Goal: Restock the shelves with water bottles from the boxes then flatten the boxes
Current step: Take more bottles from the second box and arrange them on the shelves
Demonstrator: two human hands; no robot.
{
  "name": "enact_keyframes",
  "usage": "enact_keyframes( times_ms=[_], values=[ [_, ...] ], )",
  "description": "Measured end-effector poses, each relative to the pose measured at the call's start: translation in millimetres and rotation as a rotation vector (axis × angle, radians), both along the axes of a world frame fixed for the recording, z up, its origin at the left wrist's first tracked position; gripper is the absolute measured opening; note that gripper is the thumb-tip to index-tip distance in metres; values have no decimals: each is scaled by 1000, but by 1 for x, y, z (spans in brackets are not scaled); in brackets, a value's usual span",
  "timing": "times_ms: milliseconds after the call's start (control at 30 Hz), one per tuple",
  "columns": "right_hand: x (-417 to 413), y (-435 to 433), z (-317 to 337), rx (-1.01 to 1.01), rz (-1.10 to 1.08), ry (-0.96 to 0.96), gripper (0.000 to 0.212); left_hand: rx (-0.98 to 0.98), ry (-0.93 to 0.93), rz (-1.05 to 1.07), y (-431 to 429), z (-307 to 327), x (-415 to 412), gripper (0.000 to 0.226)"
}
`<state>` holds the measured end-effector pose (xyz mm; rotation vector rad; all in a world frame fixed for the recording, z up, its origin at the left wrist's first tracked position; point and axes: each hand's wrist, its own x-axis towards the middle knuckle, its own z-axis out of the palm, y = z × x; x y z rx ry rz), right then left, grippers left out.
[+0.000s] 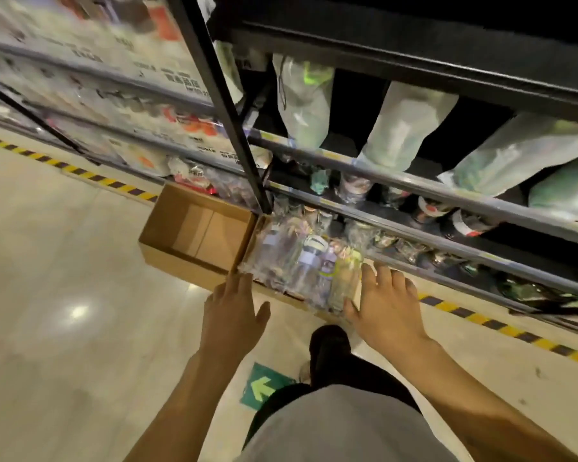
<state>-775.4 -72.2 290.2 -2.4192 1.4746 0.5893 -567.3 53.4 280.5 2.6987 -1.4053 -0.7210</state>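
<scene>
**A:** Which step is going on?

**B:** Restocking, I'd judge. Both hands are reaching for the wrapped water bottles (301, 258) sitting in the right box (249, 243) on the floor, just beside the shelves (227, 105). The left box (197, 235) is lying empty, not yet flattened.

**A:** And the hands?

**B:** The left hand (236, 311) and right hand (386, 308) are spreading open on either side of the pack, gripping nothing. Next they'll be needing a firm two-sided hold.

Two boxes, empty box (197, 235) and full box (249, 243); two hands, left hand (232, 315), right hand (386, 308).
</scene>
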Motion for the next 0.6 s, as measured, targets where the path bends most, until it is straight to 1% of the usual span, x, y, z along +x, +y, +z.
enact_keyframes(
  times_ms=[100,200,267,333,400,500,600],
  values=[
    [23,-8,-51,98,-39,12,75,92,35,21,-19,-43,15,68],
    [47,-16,-108,136,-46,-24,63,161,108,40,-44,-99,32,63],
    [62,-22,-153,222,-112,-27,67,184,171,68,-61,-143,47,60],
    [76,-27,-204,313,-203,-67,70,193,236,93,-78,-190,62,58],
    [88,-31,-252,385,-346,-133,73,199,292,133,-94,-237,75,60],
    [105,-33,-319,479,-576,-222,83,182,334,181,-121,-303,91,72],
    [130,-37,-384,518,-755,-359,90,151,340,206,-152,-366,102,88]
  ],
)
